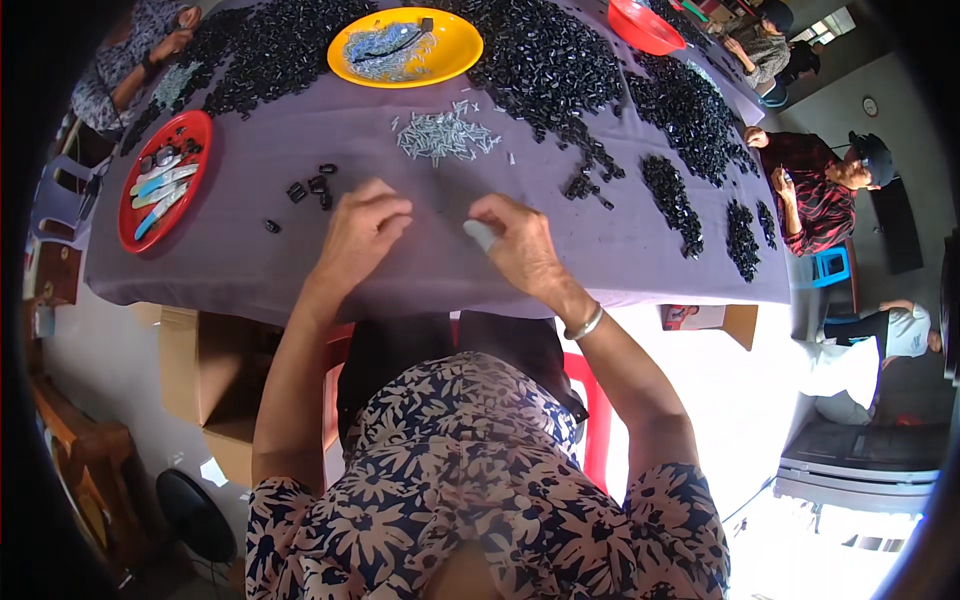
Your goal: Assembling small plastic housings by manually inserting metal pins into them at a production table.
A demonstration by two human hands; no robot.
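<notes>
My left hand [365, 235] is over the near part of the purple-grey tablecloth [560, 265], its fingers curled toward the thumb. What they pinch, if anything, is too small to make out. Facing it across a gap, my right hand [520, 245] is also closed, with a pale cover [480, 234] on one digit and a bangle on the wrist. Anything inside that pinch is hidden. A few small black plastic pieces [320, 186] lie just left of my left hand. Beyond both hands is a heap of small clear rod-like pieces [447, 135].
A red tray [128, 212] with blue-and-white handled tools sits at left. A yellow plate [345, 74] holds more clear pieces. Large heaps of black pieces [545, 70] cover the far table, near a red basin [645, 38]. Other people sit around the edges.
</notes>
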